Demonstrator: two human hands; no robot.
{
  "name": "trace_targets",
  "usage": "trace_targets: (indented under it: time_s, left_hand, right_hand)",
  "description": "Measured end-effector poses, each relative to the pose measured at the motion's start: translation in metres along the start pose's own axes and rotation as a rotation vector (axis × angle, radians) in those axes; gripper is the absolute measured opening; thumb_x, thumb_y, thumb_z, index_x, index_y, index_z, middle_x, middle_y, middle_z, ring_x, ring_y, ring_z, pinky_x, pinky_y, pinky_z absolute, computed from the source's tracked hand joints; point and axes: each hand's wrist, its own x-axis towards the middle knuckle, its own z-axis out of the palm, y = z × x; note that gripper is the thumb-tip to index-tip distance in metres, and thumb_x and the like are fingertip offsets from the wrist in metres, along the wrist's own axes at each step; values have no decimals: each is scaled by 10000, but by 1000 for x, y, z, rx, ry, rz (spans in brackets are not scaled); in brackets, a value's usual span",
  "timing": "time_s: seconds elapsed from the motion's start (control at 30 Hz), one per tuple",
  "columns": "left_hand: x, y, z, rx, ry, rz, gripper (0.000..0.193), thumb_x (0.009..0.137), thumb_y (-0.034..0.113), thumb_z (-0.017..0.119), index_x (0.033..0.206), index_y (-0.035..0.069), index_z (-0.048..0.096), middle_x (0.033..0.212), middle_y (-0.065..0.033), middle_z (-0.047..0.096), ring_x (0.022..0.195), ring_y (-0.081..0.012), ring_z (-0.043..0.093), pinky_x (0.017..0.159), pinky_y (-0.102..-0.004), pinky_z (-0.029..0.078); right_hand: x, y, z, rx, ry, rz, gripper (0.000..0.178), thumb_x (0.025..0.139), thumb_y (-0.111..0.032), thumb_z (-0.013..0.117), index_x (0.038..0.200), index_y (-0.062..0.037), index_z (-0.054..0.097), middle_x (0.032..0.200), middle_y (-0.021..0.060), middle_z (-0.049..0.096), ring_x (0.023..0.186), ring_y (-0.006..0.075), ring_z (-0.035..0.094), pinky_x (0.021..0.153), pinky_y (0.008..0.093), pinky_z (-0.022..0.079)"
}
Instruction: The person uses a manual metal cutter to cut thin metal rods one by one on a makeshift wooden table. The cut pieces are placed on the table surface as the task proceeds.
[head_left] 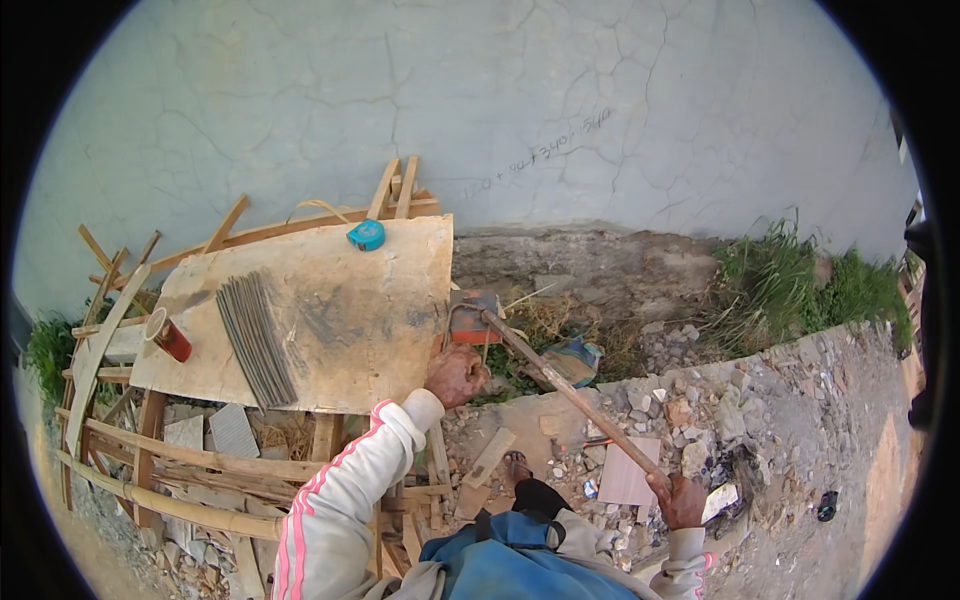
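Observation:
My right hand [682,501] is closed round the lower end of a long rusty metal bar [590,408]. The bar slants up and left to a small orange-red block with a dark top [474,326], beside the wooden board's right edge. Just below that block, my left hand [457,376] is closed on a thin steel rod [487,348], mostly hidden by the fingers. On the board [385,340] lies a bundle of cut steel rods [254,338], left of my left hand. A turquoise tape measure [366,235] rests at the board's far edge.
A red cup [168,336] lies tipped at the board's left. Timber lengths [200,455] frame the board below and behind. A cracked grey wall [480,110] stands beyond. Rubble [735,410], a flat pinkish tile [629,471] and a torn sack [572,362] cover ground at right.

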Motion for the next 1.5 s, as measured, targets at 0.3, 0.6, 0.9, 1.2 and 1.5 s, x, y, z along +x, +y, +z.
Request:
trace_targets:
  time_s: [0.3, 0.6, 0.9, 1.2, 1.5]
  left_hand:
    - [10, -18, 4, -64, 6, 7, 291, 844, 298, 665, 646, 96, 598, 842, -90, 631, 991, -320, 619, 1213, -603, 203]
    - [10, -1, -6, -81, -54, -56, 316, 842, 346, 687, 697, 67, 652, 879, -113, 687, 1013, -342, 644, 1214, -591, 227]
    - [18, 21, -2, 116, -36, -221, 422, 939, 483, 625, 932, 80, 750, 1020, -168, 714, 1093, -368, 656, 1209, -647, 188]
    - [49, 69, -30, 39, -14, -580, 324, 944, 383, 694, 1098, 115, 794, 998, -99, 739, 1006, -204, 672, 960, -453, 472]
    - [25, 96, -50, -1109, 433, -509, 286, 1042, 272, 674, 1032, -4, 746, 880, -6, 655, 834, -103, 561, 781, -306, 466]
  right_hand:
    - [-20, -27, -8, -30, -56, 104, 794, 923, -749, 583, 651, -5, 647, 563, 229, 591, 578, 451, 637, 562, 544, 480]
    - [42, -2, -9, 93, -282, -48, 656, 854, -678, 728, 762, -30, 685, 626, 219, 643, 647, 441, 680, 627, 553, 519]
    - [153, -72, 73, 363, -164, -355, 321, 857, -372, 755, 844, -55, 705, 693, 214, 678, 717, 437, 697, 687, 541, 541]
    - [235, -80, 71, 786, -398, -468, 405, 859, -329, 833, 729, -30, 593, 575, 68, 472, 543, 187, 468, 537, 378, 405]
    - [305, -170, 71, 1276, -794, -529, 283, 981, -296, 776, 954, -25, 699, 720, -29, 553, 669, 70, 457, 580, 280, 400]
